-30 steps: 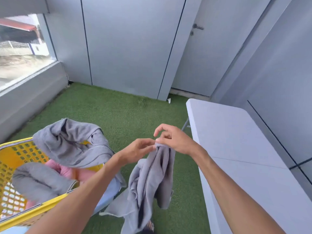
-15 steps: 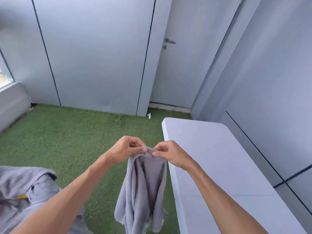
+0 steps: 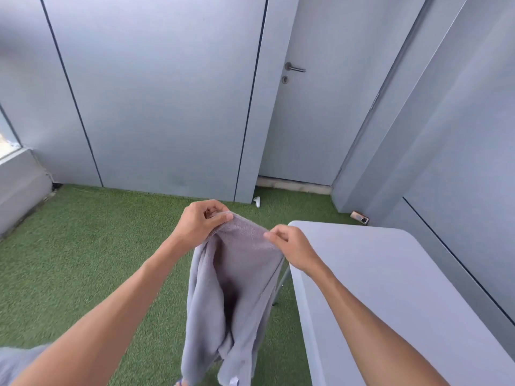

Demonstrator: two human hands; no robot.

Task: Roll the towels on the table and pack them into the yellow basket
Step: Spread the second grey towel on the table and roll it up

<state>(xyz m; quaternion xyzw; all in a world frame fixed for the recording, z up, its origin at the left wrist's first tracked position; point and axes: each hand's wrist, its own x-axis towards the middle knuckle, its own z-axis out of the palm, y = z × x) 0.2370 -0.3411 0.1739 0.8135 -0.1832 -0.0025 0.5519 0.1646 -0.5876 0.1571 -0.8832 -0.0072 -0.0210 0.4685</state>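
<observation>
Grey towel, green turf

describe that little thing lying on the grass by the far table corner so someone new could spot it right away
Start at the pale grey folding table on the right and follow it to its far end. Just beyond, where the green artificial grass meets the grey wall, lies a small flat tan rectangular object with a dark end; the only other small item is white, left by the door.

A single head-worn wide-angle view looks forward and down from standing height, close over the person's forearms. It faces a grey wall and door across the green turf, with the worktop near corner at right.
</observation>
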